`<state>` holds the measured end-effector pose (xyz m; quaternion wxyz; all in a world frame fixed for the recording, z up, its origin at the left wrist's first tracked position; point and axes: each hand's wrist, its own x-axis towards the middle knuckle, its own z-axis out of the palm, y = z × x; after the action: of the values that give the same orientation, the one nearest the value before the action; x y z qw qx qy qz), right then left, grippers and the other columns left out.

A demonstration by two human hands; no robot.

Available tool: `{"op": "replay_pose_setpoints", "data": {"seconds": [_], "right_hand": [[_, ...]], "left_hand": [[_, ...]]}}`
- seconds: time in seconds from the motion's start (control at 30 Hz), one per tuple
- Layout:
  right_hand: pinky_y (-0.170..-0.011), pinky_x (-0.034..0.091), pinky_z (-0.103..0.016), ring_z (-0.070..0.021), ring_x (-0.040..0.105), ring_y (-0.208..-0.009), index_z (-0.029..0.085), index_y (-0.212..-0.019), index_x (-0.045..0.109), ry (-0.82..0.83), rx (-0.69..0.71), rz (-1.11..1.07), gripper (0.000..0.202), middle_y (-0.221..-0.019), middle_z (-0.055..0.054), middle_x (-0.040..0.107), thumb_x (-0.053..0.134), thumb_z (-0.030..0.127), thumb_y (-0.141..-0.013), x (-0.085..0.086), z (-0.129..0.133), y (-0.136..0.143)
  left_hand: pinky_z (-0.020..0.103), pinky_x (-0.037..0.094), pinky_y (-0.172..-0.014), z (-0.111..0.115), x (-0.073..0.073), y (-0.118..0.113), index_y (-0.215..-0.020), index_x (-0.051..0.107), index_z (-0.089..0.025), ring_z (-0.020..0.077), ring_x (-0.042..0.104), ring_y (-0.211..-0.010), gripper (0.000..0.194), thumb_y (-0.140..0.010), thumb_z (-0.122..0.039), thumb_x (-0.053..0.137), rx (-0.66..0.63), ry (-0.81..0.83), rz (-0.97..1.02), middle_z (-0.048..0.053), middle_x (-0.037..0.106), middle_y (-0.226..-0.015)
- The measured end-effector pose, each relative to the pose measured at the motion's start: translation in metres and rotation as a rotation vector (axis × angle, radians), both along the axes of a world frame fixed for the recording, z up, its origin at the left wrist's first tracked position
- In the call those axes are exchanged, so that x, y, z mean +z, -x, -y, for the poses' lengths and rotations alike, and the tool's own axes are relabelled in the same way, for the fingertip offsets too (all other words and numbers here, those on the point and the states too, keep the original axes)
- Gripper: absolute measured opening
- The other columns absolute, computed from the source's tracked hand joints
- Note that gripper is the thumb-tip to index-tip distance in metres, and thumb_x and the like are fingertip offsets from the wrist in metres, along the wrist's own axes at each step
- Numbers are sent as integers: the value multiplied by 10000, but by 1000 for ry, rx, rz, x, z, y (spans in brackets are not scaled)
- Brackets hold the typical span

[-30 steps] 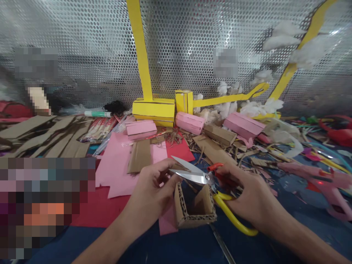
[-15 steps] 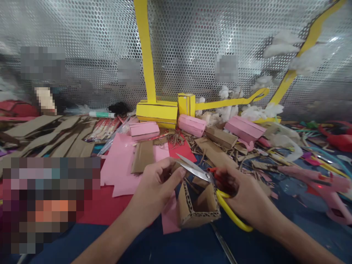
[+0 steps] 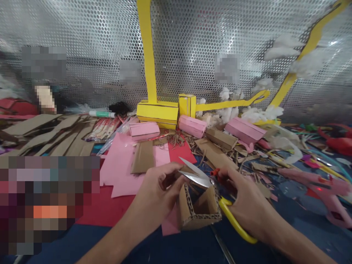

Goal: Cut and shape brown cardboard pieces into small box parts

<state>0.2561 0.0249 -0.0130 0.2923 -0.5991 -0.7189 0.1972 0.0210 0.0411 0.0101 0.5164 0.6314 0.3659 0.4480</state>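
My right hand (image 3: 242, 194) grips scissors (image 3: 238, 223) by the yellow and red handles, and the blades stand parted, pointing left. Between the blades is a small cardboard piece (image 3: 188, 170), pinched by the fingers of my left hand (image 3: 159, 194). Right below the blades sits an open-ended cardboard box (image 3: 198, 216) with corrugated edges showing. A metal tool (image 3: 222, 246) lies on the dark blue surface beneath the box, partly hidden by it.
Pink paper (image 3: 121, 165), red paper (image 3: 107, 209) and cardboard strips (image 3: 63, 137) lie to the left. Yellow-covered boxes (image 3: 157, 112) stand at the back by a perforated metal panel (image 3: 187, 44). At the right is a pink glue gun (image 3: 316, 179) among scraps.
The scissor blades have spread wider, and the yellow handle has swung slightly down and right. My left fingers have shifted slightly on the cardboard piece.
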Motion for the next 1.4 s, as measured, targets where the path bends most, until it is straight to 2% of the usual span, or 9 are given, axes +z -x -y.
{"op": "replay_pose_setpoints", "data": {"seconds": [0.27, 0.43, 0.63, 0.77, 0.9, 1.0, 1.2, 1.4], "right_hand": [[-615, 512, -299, -223, 659, -733, 261, -811, 520, -5, -31, -1, 276, -831, -28, 718, 760, 341, -700, 1, -3, 0], [-611, 505, -306, -219, 639, -713, 262, -782, 476, 18, -48, 30, 317, -773, -14, 692, 764, 327, -665, 5, -3, 1], [-600, 492, -293, -208, 641, -710, 255, -792, 500, 31, -74, 45, 312, -775, -7, 700, 771, 318, -651, 4, -5, 2], [-640, 490, -315, -220, 643, -738, 257, -796, 502, 61, -73, 40, 291, -802, -12, 702, 754, 315, -664, 2, -7, 3], [-689, 479, -334, -228, 639, -782, 260, -886, 499, -22, -20, 98, 308, -883, -21, 699, 734, 298, -691, 1, -7, 3], [-699, 467, -336, -230, 631, -809, 261, -943, 485, -79, -5, 122, 338, -933, -31, 684, 724, 295, -707, 0, -6, 4], [-618, 421, -313, -190, 565, -689, 263, -867, 448, -77, -4, 144, 302, -799, 18, 618, 688, 236, -685, 2, -5, 6], [-624, 429, -305, -195, 588, -722, 258, -862, 484, -76, 3, 109, 291, -822, 8, 645, 695, 213, -668, -2, -8, 4]], "left_hand": [[247, 476, -673, -3, -7, -1, -948, 757, -141, 158, 629, -774, 221, -949, -325, 634, -2, 1, -1, 58, 720, -842], [209, 405, -563, -6, -12, 1, -775, 680, -147, 98, 527, -628, 219, -926, -303, 658, 8, 19, 58, -5, 626, -710], [202, 398, -533, -8, -12, 0, -725, 653, -158, 87, 507, -591, 270, -928, -335, 675, 1, 23, 67, -29, 578, -670], [221, 453, -615, -8, -12, 0, -752, 671, -151, 106, 556, -660, 235, -933, -301, 658, -4, 11, 60, -1, 633, -734], [232, 483, -649, -8, -10, -2, -842, 735, -139, 130, 590, -703, 153, -901, -268, 678, -27, -30, 57, 32, 680, -788], [230, 505, -653, -7, -7, -4, -820, 757, -141, 131, 595, -678, 160, -891, -267, 688, -57, -63, 61, 39, 698, -761], [226, 535, -671, -6, -2, -5, -872, 781, -148, 133, 632, -689, 129, -882, -251, 704, -69, -66, 84, 45, 731, -778], [252, 526, -690, -9, -6, -3, -837, 759, -142, 157, 655, -737, 144, -900, -243, 679, -68, -70, 55, 62, 743, -814]]}}
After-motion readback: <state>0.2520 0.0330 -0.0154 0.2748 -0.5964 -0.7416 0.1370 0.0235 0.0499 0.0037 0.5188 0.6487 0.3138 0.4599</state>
